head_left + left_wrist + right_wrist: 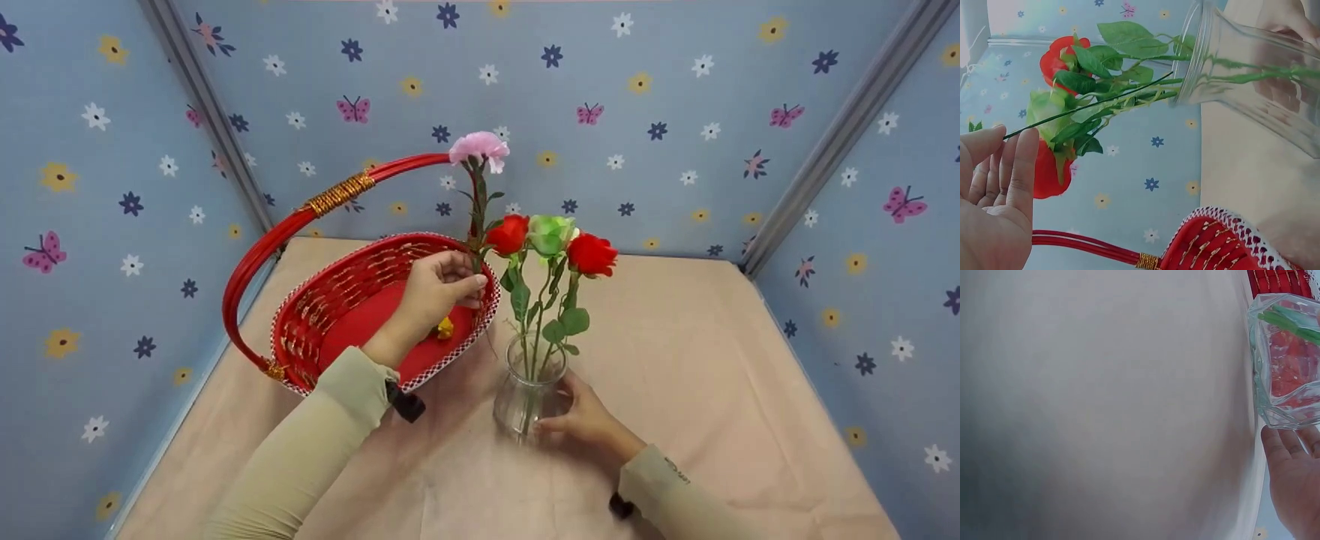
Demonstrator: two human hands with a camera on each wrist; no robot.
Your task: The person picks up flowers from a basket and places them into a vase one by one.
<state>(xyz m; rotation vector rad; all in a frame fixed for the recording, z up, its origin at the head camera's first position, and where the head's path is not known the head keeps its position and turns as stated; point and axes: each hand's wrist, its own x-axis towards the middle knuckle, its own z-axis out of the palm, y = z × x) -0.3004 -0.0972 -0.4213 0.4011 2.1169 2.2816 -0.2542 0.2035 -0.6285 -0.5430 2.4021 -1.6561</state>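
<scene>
My left hand [442, 289] pinches the thin green stem of a pink carnation [480, 148] between thumb and fingers, its bloom standing upright above the hand. In the left wrist view the bare stem end [1089, 107] reaches across toward the vase mouth. A clear glass vase [514, 409] stands on the table with two red roses [592, 255] and a pale green rose [551, 235] in it. Low on the vase's right side, my right hand [592, 420] holds it, thumb in front and fingers behind.
A red woven basket [375, 262] with a tall arched handle [255, 262] stands left of the vase, under my left forearm. Inside it lies a small yellow flower [445, 328]. A pale cloth [675, 375] covers the table, and patterned blue panels [562, 90] enclose it.
</scene>
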